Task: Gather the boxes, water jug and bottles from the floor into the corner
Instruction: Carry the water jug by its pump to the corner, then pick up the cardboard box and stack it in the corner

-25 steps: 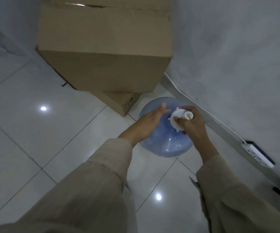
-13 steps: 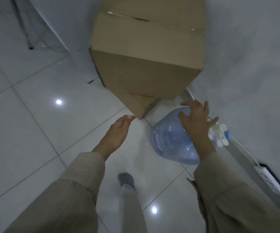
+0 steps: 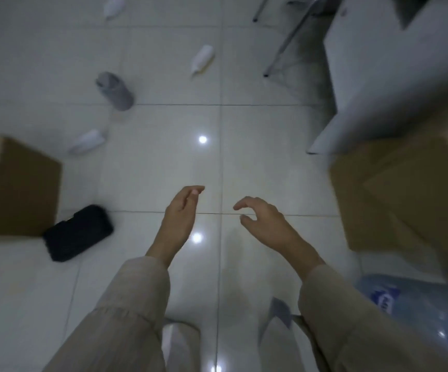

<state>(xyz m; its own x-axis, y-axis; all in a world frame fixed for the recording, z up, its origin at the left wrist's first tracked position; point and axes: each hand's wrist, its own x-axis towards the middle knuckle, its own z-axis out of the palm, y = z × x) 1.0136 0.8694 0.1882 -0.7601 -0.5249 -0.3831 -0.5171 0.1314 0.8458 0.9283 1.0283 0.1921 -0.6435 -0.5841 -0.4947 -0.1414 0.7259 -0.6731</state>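
My left hand (image 3: pixel 181 218) and my right hand (image 3: pixel 264 222) hover empty over the white tiled floor, fingers loosely curled and apart. The blue water jug (image 3: pixel 418 315) lies at the lower right behind my right sleeve. Stacked cardboard boxes (image 3: pixel 410 200) stand at the right. Another cardboard box (image 3: pixel 13 186) sits at the left edge. A grey bottle (image 3: pixel 114 90) lies on its side at the upper left. White bottles lie on the floor: one (image 3: pixel 202 60) near the top middle, one (image 3: pixel 87 142) beside the left box, one (image 3: pixel 113 5) at the top edge.
A black case (image 3: pixel 77 232) lies on the floor next to the left box. A white wall or cabinet corner (image 3: pixel 394 76) rises at the upper right. Metal chair legs (image 3: pixel 284 41) stand beside it. My feet (image 3: pixel 279 312) show at the bottom.
Both hands let go of the water jug. My view swung away from the corner toward the open floor, so the jug and stacked boxes now sit at the right edge.
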